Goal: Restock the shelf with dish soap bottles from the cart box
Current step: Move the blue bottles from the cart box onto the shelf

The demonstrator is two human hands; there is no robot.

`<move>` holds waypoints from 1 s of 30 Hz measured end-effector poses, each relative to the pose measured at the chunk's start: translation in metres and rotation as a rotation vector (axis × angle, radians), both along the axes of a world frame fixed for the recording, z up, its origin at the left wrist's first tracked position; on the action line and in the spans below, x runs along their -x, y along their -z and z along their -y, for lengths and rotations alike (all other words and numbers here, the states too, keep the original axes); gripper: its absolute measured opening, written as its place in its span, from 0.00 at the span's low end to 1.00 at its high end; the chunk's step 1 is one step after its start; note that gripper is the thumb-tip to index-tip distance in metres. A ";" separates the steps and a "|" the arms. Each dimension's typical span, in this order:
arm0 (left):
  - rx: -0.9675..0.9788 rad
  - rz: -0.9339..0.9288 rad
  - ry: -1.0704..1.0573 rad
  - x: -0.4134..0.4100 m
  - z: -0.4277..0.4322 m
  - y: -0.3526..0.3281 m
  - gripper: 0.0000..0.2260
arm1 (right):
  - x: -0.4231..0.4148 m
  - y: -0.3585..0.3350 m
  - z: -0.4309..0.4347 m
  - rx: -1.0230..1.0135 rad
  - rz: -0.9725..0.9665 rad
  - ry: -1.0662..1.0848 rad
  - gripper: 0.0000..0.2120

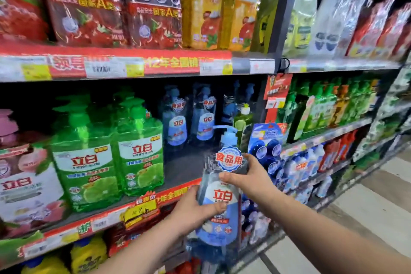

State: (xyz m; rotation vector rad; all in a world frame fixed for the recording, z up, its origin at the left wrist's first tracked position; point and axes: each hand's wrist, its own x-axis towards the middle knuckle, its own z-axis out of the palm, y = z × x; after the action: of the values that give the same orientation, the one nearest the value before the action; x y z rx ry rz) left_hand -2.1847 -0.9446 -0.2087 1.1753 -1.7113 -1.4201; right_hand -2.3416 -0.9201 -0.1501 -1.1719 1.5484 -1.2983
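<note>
I hold a clear blue dish soap bottle (222,187) with a pump top in both hands, just in front of the middle shelf edge (142,207). My left hand (195,209) grips its lower body from the left. My right hand (246,178) grips its upper body from the right. Matching blue bottles (178,122) stand at the back of the shelf, with bare dark shelf floor (184,162) in front of them. The cart box is out of view.
Green pump bottles (111,153) stand left of the gap and pink ones (24,176) farther left. A hanging blue pack (266,140) borders the gap on the right. Big refill bags fill the top shelf (133,64). The aisle floor (367,218) lies to the right.
</note>
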 end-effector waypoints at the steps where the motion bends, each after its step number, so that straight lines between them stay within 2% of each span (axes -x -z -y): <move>1: 0.009 -0.002 -0.017 0.005 0.016 -0.002 0.11 | 0.004 -0.004 0.016 0.013 -0.010 -0.016 0.35; 5: 0.051 0.047 -0.166 0.020 0.078 -0.009 0.18 | 0.015 -0.021 0.081 0.093 -0.120 -0.080 0.34; 10: 0.017 -0.045 -0.233 0.024 0.135 -0.018 0.31 | 0.019 -0.025 0.147 0.173 -0.190 -0.155 0.34; 14: 0.002 -0.086 -0.294 0.021 0.162 -0.017 0.28 | 0.014 -0.020 0.183 0.207 -0.274 -0.215 0.30; 17: 0.005 -0.135 -0.369 0.019 0.173 -0.014 0.16 | 0.010 -0.015 0.207 0.190 -0.277 -0.293 0.22; 19: -0.003 -0.166 -0.427 0.016 0.175 -0.011 0.13 | 0.005 -0.010 0.218 0.189 -0.310 -0.358 0.17; 23: -0.021 -0.189 -0.468 0.013 0.174 -0.009 0.20 | -0.004 0.000 0.228 0.269 -0.354 -0.450 0.23; 27: 0.029 -0.171 -0.598 0.021 0.175 -0.003 0.23 | -0.001 0.007 0.235 0.344 -0.385 -0.512 0.19; 28: 0.034 -0.177 -0.630 0.023 0.175 -0.001 0.24 | 0.000 0.008 0.236 0.350 -0.380 -0.529 0.21; 30: 0.033 -0.186 -0.635 0.024 0.174 0.001 0.23 | 0.002 0.006 0.239 0.310 -0.341 -0.554 0.31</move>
State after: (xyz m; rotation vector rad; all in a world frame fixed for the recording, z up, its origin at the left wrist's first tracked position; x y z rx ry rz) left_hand -2.2091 -1.1191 -0.2092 1.3588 -1.0868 -1.0573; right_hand -2.3440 -1.1592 -0.1561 -1.9368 1.1322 -1.0121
